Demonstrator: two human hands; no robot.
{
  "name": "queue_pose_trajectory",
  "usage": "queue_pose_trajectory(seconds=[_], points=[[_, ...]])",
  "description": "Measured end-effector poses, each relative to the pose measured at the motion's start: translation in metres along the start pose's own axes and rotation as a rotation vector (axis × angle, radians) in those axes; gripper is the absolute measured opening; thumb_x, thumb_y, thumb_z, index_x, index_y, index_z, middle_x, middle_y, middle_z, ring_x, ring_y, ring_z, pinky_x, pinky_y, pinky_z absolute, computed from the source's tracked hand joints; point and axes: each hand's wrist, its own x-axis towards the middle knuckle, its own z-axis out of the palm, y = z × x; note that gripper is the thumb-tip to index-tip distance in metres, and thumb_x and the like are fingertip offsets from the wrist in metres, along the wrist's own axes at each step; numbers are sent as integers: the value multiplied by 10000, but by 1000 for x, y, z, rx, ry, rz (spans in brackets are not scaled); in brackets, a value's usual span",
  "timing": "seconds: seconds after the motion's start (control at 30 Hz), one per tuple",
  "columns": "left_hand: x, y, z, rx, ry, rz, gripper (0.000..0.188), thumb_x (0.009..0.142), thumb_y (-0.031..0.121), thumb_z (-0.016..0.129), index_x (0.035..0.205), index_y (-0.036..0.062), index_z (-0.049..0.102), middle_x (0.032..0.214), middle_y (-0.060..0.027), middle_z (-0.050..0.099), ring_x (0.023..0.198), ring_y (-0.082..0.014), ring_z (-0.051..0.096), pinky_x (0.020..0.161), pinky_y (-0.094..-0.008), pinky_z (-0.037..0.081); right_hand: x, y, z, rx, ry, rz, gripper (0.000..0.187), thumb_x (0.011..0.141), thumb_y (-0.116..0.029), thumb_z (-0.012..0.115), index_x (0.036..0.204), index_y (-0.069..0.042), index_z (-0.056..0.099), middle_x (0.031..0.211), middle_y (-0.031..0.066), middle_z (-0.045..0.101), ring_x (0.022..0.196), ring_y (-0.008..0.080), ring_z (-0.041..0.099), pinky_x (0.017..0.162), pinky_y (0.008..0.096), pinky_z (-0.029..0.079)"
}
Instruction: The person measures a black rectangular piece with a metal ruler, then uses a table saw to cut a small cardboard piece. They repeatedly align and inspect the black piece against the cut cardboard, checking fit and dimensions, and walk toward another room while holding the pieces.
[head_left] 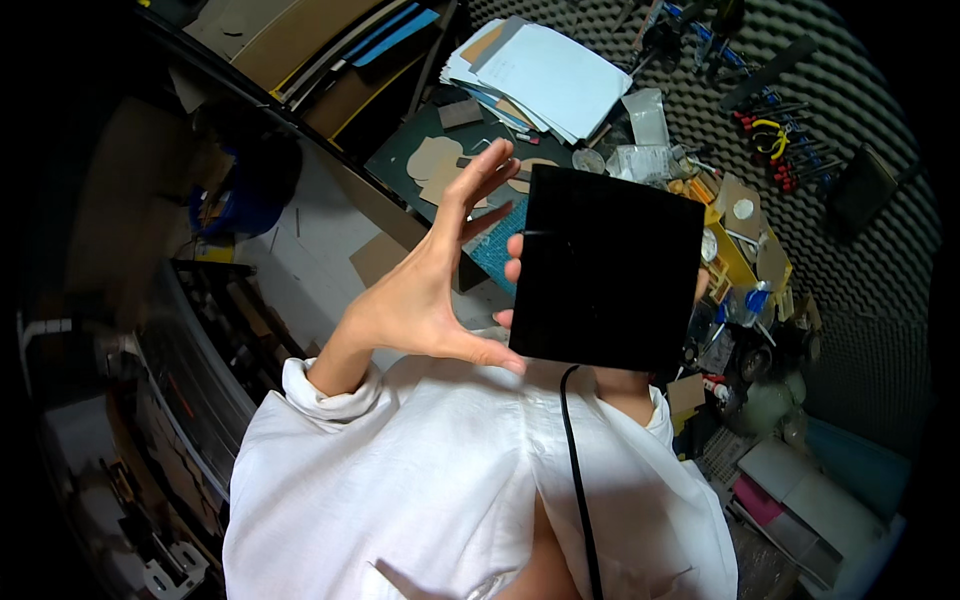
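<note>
Left arm: enters from the lower edge in a white sleeve, cuff pushed back at the wrist, forearm angled up and to the right.
Left wrist: bare, bent slightly back.
Left hand (pixel 425 285): raised, open and spread, palm facing right.
Left fingers (pixel 480 175): extended upward, slightly curved, not gripping.
Left thumb (pixel 490 352): stretched out to the right, tip at the lower left corner of the held panel.
Right arm: white sleeve from the lower edge, forearm largely hidden.
Right hand (pixel 512 268): mostly concealed; fingertips show wrapped round the panel's left edge, a further part at its right edge; grip closed.
</note>
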Motion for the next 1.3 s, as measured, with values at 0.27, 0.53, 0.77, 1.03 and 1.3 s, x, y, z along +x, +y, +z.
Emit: queue_pose_trajectory(seconds=[0.27,0.53,0.77,1.03,1.3], points=[[7,-12,5,37,-83,51,1484,512,443,931,1520,10,-70,1569,-242,20,1463,-403,107,1173,-516,199,1,-3,-7,-28,21,-57,1136,768,-853,403,1510,-19,190,1442,330,340,1278,478,443,946,669,441],[10,-19,3,113,-100,77,1425,508,517,879,1526,-7,31,1567,-238,42,1454,-419,83,1118,-550,289,-2,-6,-9,-74,80,-84,1010,842,-822,282,1507,-64,235,1462,311,331,1284,502,421,956,707,391],[14,-24,3,139,-95,81,1402,508,498,879,1524,-4,53,1566,-249,56,1456,-430,106,1119,-550,281,-4,-9,-4,-115,138,-83,1043,821,-834,302,1511,-57,209,1486,295,305,1309,502,389,978,728,350],[16,-29,7,92,-16,158,1367,490,484,891,1506,12,106,1533,-261,124,1449,-430,136,1157,-548,222,-5,-10,-7,-51,71,-89,970,863,-800,252,1509,-77,245,1490,254,332,1307,464,416,1026,663,359],[17,-28,6,105,2,221,1348,470,492,900,1492,15,161,1519,-261,140,1450,-436,119,1169,-553,173,-5,-8,-8,-58,89,-89,901,893,-773,228,1496,-108,299,1467,203,387,1287,409,459,1024,603,397]])
